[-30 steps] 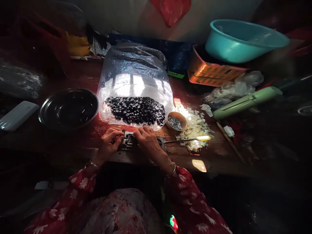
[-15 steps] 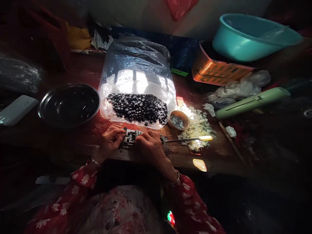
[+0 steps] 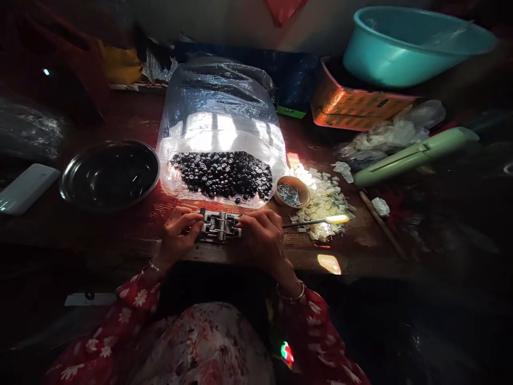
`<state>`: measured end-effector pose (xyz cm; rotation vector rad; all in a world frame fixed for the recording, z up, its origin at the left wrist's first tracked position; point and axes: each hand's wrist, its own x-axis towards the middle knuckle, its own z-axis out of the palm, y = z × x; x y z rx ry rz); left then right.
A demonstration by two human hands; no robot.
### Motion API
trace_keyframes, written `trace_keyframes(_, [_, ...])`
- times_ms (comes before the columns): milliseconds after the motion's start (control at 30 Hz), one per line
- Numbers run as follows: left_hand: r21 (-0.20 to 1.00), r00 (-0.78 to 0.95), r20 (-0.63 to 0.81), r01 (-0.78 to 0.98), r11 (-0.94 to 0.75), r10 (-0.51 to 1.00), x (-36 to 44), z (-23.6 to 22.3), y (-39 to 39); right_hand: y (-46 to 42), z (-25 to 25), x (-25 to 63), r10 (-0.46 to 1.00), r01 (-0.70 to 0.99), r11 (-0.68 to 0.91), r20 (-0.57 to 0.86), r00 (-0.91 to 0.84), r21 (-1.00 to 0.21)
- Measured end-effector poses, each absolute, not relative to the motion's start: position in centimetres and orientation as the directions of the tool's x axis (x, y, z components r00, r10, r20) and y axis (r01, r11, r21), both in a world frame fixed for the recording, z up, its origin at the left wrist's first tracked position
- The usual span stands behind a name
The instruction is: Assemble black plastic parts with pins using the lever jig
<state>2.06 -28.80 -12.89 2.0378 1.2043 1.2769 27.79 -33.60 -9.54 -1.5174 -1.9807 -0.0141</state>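
A small metal fixture (image 3: 221,226) with rods and springs lies at the table's front edge, between my two hands. My left hand (image 3: 179,234) is at its left end, thumb and fingers pinched at a small dark part there. At the fixture's right end is my right hand (image 3: 262,238), its fingers curled together; what they hold is hidden. A thin metal rod with a light-coloured handle (image 3: 337,219) sticks out beyond the right hand. Behind the fixture, small round black pieces (image 3: 222,174) spill from the mouth of a translucent woven bag (image 3: 218,96).
Right of the bag, a brown bowl (image 3: 305,198) of metal pins stands beside a heap of pale plastic pieces (image 3: 326,200). A steel basin (image 3: 66,187) is at left. Behind on the right are an orange basket (image 3: 356,109), a turquoise tub (image 3: 380,64) and a green tube-like object (image 3: 417,155).
My right hand has moved right from over the fixture's middle to its right end, uncovering the central metal bar. My left hand stays at the left end. The view has shifted slightly.
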Motion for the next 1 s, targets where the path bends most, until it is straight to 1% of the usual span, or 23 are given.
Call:
trace_keyframes(100, [0.675, 0.211, 0.517, 0.495, -0.547, 0.829, 2.0, -12.7, -29.1, -34.6, -9.5, 32.9, 0.857, 0.937, 0.110, 0.508, 0.080, -0.332])
trace_keyframes(133, [0.657, 0.224, 0.527, 0.505, -0.560, 0.820, 2.0, -12.7, -29.1, -35.2, -9.7, 34.9, 0.849, 0.958, 0.024, 0.512, 0.132, -0.287])
trace_keyframes(200, [0.616, 0.252, 0.554, 0.516, -0.594, 0.794, 2.0, -12.7, -29.0, -36.5, -10.3, 38.6, 0.854, 0.981, -0.149, 0.484, 0.191, -0.124])
trace_keyframes(233, [0.591, 0.271, 0.570, 0.521, -0.616, 0.776, 2.0, -12.7, -29.0, -37.2, -10.7, 40.0, 0.867, 0.981, -0.189, 0.461, 0.188, -0.045])
trace_keyframes(300, [0.537, 0.316, 0.589, 0.535, -0.653, 0.744, 2.1, -12.5, -28.8, -39.0, -11.3, 41.8, 0.891, 0.978, -0.193, 0.431, 0.142, 0.077])
trace_keyframes(333, [0.515, 0.338, 0.587, 0.545, -0.662, 0.736, 2.1, -12.4, -28.8, -40.0, -11.5, 42.1, 0.900, 0.977, -0.178, 0.421, 0.115, 0.113])
trace_keyframes(400, [0.481, 0.378, 0.562, 0.574, -0.663, 0.735, 2.2, -12.2, -28.7, -42.1, -11.7, 42.0, 0.907, 0.977, -0.163, 0.412, 0.093, 0.140])
trace_keyframes(433, [0.466, 0.398, 0.544, 0.589, -0.661, 0.738, 2.2, -12.2, -28.6, -43.2, -11.7, 41.6, 0.909, 0.978, -0.165, 0.405, 0.100, 0.129])
trace_keyframes(467, [0.449, 0.418, 0.528, 0.602, -0.660, 0.740, 2.2, -12.1, -28.6, -44.4, -11.6, 41.2, 0.913, 0.982, -0.164, 0.391, 0.114, 0.097])
trace_keyframes(500, [0.430, 0.440, 0.512, 0.612, -0.664, 0.737, 2.1, -12.1, -28.5, -45.5, -11.5, 40.8, 0.922, 0.987, -0.155, 0.365, 0.130, 0.039])
trace_keyframes(533, [0.411, 0.464, 0.495, 0.619, -0.669, 0.734, 2.0, -12.1, -28.5, -46.6, -11.3, 40.3, 0.934, 0.989, -0.138, 0.324, 0.148, -0.052])
trace_keyframes(567, [0.394, 0.486, 0.480, 0.625, -0.674, 0.730, 1.9, -12.2, -28.4, -47.6, -11.0, 39.9, 0.949, 0.977, -0.122, 0.267, 0.166, -0.174])
trace_keyframes(600, [0.380, 0.506, 0.464, 0.628, -0.679, 0.727, 1.8, -12.2, -28.4, -48.4, -10.7, 39.4, 0.964, 0.943, -0.112, 0.196, 0.180, -0.313])
trace_keyframes(667, [0.357, 0.537, 0.440, 0.631, -0.689, 0.720, 1.5, -12.5, -28.2, -49.5, -10.0, 38.7, 0.982, 0.810, -0.144, 0.016, 0.186, -0.569])
trace_keyframes(700, [0.346, 0.549, 0.433, 0.631, -0.694, 0.715, 1.5, -12.6, -28.1, -49.8, -9.6, 38.4, 0.982, 0.728, -0.187, -0.095, 0.165, -0.660])
trace_keyframes(733, [0.334, 0.560, 0.428, 0.631, -0.700, 0.710, 1.4, -12.8, -28.1, -49.9, -9.2, 38.1, 0.969, 0.647, -0.243, -0.210, 0.130, -0.723])
trace_keyframes(800, [0.305, 0.576, 0.424, 0.636, -0.709, 0.699, 1.5, -13.1, -28.1, -49.7, -8.7, 37.5, 0.912, 0.487, -0.369, -0.408, 0.029, -0.791])
trace_keyframes(867, [0.276, 0.588, 0.417, 0.645, -0.713, 0.693, 1.7, -13.4, -28.1, -49.4, -8.6, 36.7, 0.845, 0.327, -0.492, -0.533, -0.045, -0.807])
trace_keyframes(933, [0.252, 0.598, 0.408, 0.652, -0.715, 0.690, 1.9, -13.7, -28.1, -49.5, -8.8, 35.7, 0.808, 0.186, -0.570, -0.587, -0.047, -0.800])
trace_keyframes(1000, [0.237, 0.605, 0.406, 0.654, -0.719, 0.684, 2.1, -13.8, -28.2, -49.9, -9.2, 34.4, 0.798, 0.085, -0.601, -0.603, -0.007, -0.795])
